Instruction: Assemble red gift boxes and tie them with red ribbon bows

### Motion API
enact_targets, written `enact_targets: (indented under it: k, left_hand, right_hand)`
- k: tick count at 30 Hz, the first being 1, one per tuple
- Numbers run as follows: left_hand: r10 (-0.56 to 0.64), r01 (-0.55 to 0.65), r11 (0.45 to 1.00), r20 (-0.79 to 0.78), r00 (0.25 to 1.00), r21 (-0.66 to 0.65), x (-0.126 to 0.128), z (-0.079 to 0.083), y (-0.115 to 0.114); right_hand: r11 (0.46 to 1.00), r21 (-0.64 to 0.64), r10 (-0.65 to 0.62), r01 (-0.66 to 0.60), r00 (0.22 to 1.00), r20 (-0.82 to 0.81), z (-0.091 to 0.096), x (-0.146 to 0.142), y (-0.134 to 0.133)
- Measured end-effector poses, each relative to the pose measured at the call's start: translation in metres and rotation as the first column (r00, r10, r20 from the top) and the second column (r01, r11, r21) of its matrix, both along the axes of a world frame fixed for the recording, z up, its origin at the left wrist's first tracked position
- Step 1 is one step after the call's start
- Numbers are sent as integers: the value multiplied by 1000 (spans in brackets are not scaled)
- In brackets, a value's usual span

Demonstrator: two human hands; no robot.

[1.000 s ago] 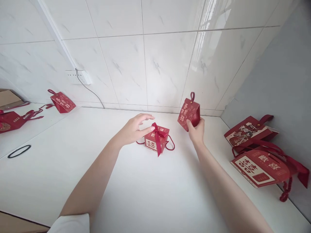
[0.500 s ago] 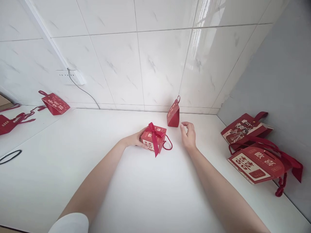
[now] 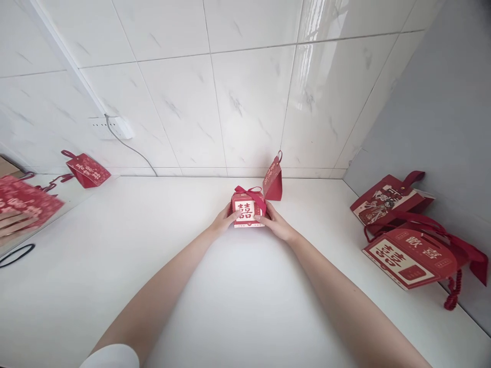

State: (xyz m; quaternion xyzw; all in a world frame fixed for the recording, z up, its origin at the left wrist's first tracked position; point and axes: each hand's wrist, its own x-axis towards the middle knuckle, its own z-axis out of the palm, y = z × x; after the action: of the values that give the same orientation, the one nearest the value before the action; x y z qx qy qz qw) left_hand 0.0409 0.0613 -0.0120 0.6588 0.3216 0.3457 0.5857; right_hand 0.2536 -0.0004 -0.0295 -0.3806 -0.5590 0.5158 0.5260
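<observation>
A small red gift box [image 3: 248, 210] with a red ribbon bow on top and a white front panel sits on the white counter [image 3: 238, 296]. My left hand [image 3: 223, 222] grips its left side and my right hand [image 3: 276, 225] grips its right side, thumbs on the front face. Just behind the box, by the tiled wall, stands a small red pouch-shaped box [image 3: 273, 180] with a loop on top.
Two flat red gift bags [image 3: 412, 255] [image 3: 389, 199] with ribbon handles lie at the right by the grey wall. At the left are another red pouch box [image 3: 85, 169], a red item with another person's hand [image 3: 17, 217], a black band [image 3: 15, 254], and a wall socket [image 3: 111, 128].
My right hand let go of the pouch-shaped box, which now stands by the wall, and came to the bow box. Both hands now hold the bow box, turned front-on.
</observation>
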Motion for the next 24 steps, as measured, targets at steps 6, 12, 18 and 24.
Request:
enact_targets:
  k: [6,12,18,24]
  left_hand:
    - [-149,150,988,-22,989,48,-7,5,6]
    - [-141,141,986,-13,990,85,-1,-7,7]
    - [125,-53,901,-141,982,430,-14,9,11]
    - [813,-45,428,-363,456,903,-101,160,-21]
  right_hand:
    - [1000,-6,8,-8,1000,-22,5,5,-2]
    - [1000,5,-10,10,1000,-29,0,7,0]
    - [1000,12,-19,19,1000,-10,-4,7,-2]
    - [1000,5,-15,15,1000,6,2,4,-7]
